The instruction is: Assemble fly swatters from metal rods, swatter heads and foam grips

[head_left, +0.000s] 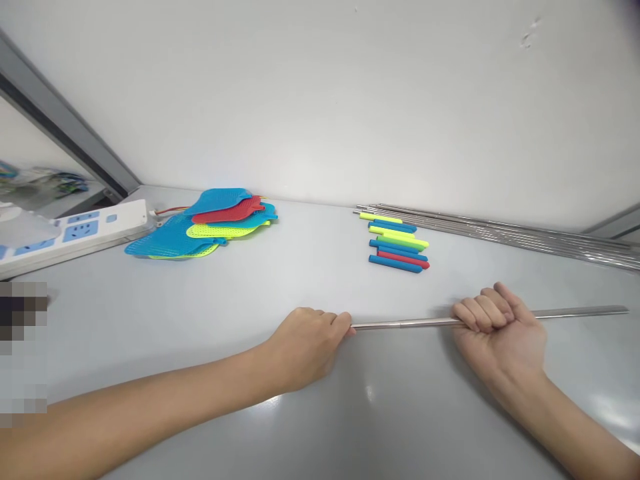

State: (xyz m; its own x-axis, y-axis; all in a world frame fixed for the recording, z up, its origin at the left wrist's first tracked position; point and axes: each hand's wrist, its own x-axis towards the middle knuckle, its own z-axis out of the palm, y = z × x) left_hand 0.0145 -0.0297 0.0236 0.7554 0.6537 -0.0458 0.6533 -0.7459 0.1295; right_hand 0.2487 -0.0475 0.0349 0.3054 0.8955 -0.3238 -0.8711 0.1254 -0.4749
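Note:
My left hand (pixel 307 348) is closed round the left end of a thin metal rod (pixel 423 323), which lies level just over the grey table. My right hand (pixel 503 340) grips the same rod further right, fingers curled over it with the palm turned up. Between the hands a joint line shows on the rod, like a telescopic section. Beyond my right hand the rod runs on to a flatter-looking end. Past the rod lie several short coloured handle tubes (pixel 399 245) in blue, yellow, green and red. The rod's left tip is hidden in my left fist.
Plastic fly swatter heads (pixel 227 212) in blue, red and yellow are piled at the back left, beside a white power strip (pixel 117 223). More metal rods (pixel 510 231) lie bundled along the wall at the back right. A pixelated patch covers the left edge.

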